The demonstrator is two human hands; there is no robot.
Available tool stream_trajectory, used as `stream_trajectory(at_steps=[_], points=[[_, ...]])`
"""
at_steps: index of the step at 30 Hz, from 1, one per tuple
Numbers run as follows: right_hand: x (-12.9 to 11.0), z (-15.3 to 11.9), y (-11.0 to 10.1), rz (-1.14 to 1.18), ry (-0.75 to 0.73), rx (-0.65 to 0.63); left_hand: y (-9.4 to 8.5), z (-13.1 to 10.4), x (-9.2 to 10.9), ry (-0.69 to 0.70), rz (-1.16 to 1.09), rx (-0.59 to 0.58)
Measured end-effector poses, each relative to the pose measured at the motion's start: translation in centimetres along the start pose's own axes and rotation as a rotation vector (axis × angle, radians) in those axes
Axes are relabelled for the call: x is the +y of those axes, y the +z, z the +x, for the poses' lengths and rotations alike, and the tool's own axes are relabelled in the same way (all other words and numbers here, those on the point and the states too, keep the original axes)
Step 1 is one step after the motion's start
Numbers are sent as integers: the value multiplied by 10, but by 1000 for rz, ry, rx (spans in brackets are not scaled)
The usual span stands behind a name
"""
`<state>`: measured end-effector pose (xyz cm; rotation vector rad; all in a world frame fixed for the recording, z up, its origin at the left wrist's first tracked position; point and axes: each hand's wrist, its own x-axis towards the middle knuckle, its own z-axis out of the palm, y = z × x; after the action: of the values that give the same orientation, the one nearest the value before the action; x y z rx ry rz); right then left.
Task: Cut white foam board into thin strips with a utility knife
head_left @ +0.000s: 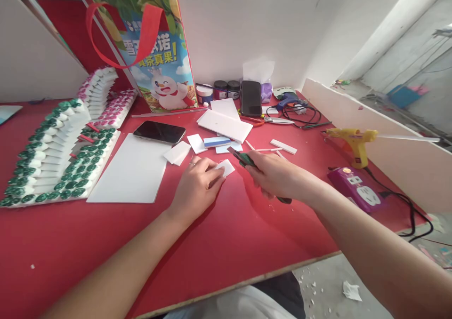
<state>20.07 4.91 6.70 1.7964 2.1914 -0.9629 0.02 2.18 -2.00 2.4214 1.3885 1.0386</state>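
Note:
My left hand (199, 182) rests on the red table, its fingertips pressing on a small white foam piece (228, 167). Wrapped round a dark green utility knife (243, 157), my right hand (273, 172) is just to the right of that piece, with the blade tip pointing up and left, above the piece's upper right side. Behind my hands lie white foam offcuts (179, 153), a blue-and-white block (216, 142) and a larger white board (226, 125). Thin white strips (284, 146) are beyond my right hand.
A large white sheet (129, 173) and a black phone (159, 131) lie at left, beside green-and-white decorated pieces (70, 159). Scissors (278, 120), paint jars (221, 89) and another phone (251, 99) are at the back. A yellow glue gun (355, 145) and purple power strip (355, 189) are at right.

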Motion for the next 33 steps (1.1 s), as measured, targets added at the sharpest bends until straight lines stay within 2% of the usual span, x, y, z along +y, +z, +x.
stream_trajectory(at_steps=[5,10,17,25,33], points=[[-3,-9,7,-183,-99,26,1,0,1,-5,14,-10],[-8,-3,8,-253,-158,62,0,1,1,-1,8,-14],[-12,1,6,-294,-169,43,0,2,1,6,29,-8],[-25,4,2,-501,-179,3,0,1,-1,12,40,-39],[-27,-3,-2,-461,-116,-31,1,0,-1,18,33,-28]])
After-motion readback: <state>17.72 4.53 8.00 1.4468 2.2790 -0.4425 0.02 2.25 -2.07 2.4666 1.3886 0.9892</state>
